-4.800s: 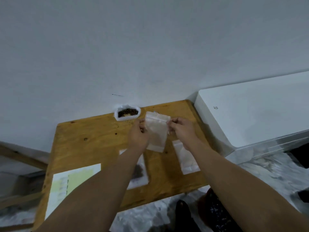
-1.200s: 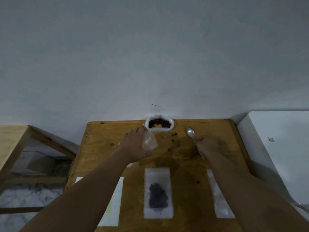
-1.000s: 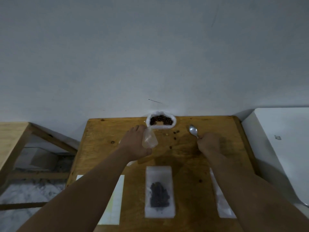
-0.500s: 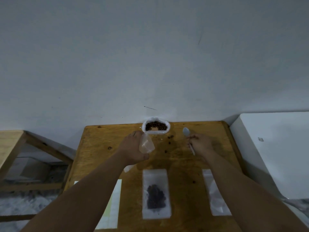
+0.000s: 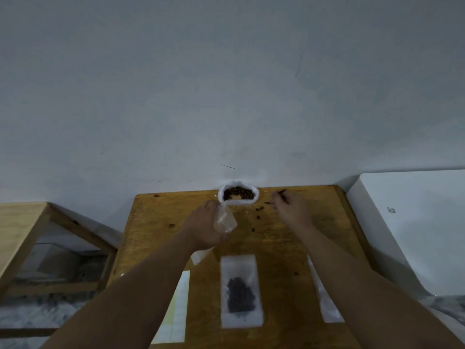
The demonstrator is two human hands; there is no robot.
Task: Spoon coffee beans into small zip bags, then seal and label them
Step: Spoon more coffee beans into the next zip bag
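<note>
A: Hands, please.

B: Entry one: left hand (image 5: pixel 205 226), fingers curled round a small clear plastic zip bag (image 5: pixel 224 220). The bag is held off the brown wooden bench (image 5: pixel 156 222), its top close to the white plastic sack (image 5: pixel 241 202) of brown coffee beans (image 5: pixel 237 193) at the far edge. Entry two: right hand (image 5: pixel 292 210), fingertips pinching a thin dark spoon (image 5: pixel 282 192), blurred, just right of the sack.

A: Stock lying flat?

B: One clear flat filled bag (image 5: pixel 241 290), dark beans inside, near centre. One second flat clear bag (image 5: pixel 325 303) to its right, partly under the right forearm. One white-and-yellow label sheet (image 5: pixel 178 306), left, partly under the left forearm. Several loose dark beans (image 5: pixel 258 210) between sack and right hand.

A: Off the bench?

B: White box (image 5: pixel 415 222), right; pale wooden frame (image 5: pixel 20 222), left.
</note>
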